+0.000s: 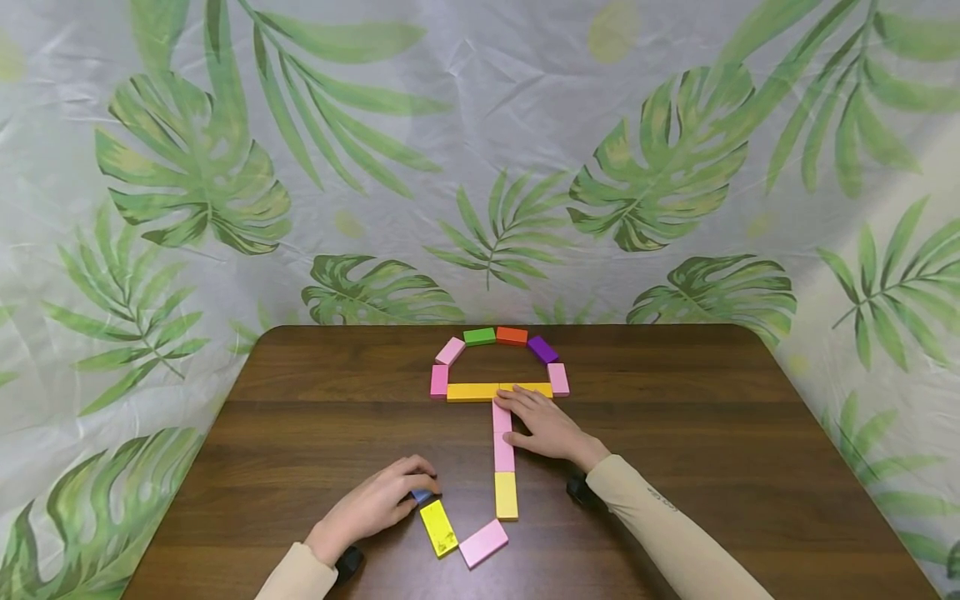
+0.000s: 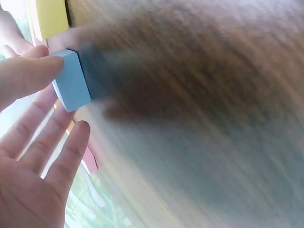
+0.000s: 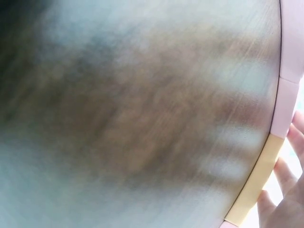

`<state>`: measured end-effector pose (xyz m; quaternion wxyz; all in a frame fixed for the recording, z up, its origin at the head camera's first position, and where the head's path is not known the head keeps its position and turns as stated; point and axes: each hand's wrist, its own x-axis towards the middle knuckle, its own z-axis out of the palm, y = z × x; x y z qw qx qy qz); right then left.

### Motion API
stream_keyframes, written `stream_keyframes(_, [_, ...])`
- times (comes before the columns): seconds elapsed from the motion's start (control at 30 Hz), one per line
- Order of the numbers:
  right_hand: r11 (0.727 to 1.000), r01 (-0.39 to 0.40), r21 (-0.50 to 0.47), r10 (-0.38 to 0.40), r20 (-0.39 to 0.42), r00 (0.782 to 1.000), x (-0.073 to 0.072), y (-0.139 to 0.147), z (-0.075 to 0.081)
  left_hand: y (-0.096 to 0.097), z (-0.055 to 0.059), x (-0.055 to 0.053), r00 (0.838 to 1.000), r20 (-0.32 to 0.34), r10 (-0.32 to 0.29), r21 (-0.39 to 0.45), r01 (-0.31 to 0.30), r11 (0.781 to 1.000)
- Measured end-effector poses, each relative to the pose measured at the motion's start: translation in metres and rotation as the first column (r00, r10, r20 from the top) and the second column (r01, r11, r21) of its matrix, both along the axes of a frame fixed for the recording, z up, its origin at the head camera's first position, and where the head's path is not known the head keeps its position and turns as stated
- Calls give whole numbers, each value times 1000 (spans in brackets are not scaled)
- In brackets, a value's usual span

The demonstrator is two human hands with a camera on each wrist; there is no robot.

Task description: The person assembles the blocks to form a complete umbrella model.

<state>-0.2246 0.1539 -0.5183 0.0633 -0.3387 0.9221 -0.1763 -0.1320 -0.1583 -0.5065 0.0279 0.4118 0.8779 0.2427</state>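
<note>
My left hand (image 1: pixel 378 504) pinches a blue block (image 2: pixel 73 85) between thumb and forefinger, the other fingers spread behind it. It sits at the upper end of a bright yellow block (image 1: pixel 438 529), whose lower end meets a slanted pink block (image 1: pixel 483 544). My right hand (image 1: pixel 549 427) lies with fairly straight fingers over the right part of the orange row (image 1: pixel 471 392) and the top of a pink column (image 1: pixel 504 454). In the right wrist view its fingertips touch the side of an orange block (image 3: pixel 259 178). A pale yellow block (image 1: pixel 506 497) continues the column downward.
Above the orange row, an arch of blocks includes a green block (image 1: pixel 479 337), a red block (image 1: pixel 512 336), a purple block (image 1: pixel 543 349) and several pink ones. All lie on a dark wooden table (image 1: pixel 675 417). A leaf-patterned cloth (image 1: pixel 510 108) hangs behind its far edge.
</note>
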Motion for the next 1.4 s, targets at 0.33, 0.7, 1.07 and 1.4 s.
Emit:
stream_keyframes(0.33, [1000,-10,-17,10,-2,1000,0,0,1,1,1,1,1000,-11,21,4,-21,1000])
stream_keyframes(0.7, [1000,-14,-21,14,-3,1000,3,0,5,5,-2,0,997,-76,-25,6,26,1000])
stream_keyframes(1.07, [1000,-8,-13,8,-4,1000,3,0,4,5,-3,3,998,-63,-23,4,23,1000])
stream_keyframes(1.4, [1000,-10,-8,9,-12,1000,2,1,2,4,-6,3,998,-47,-35,14,35,999])
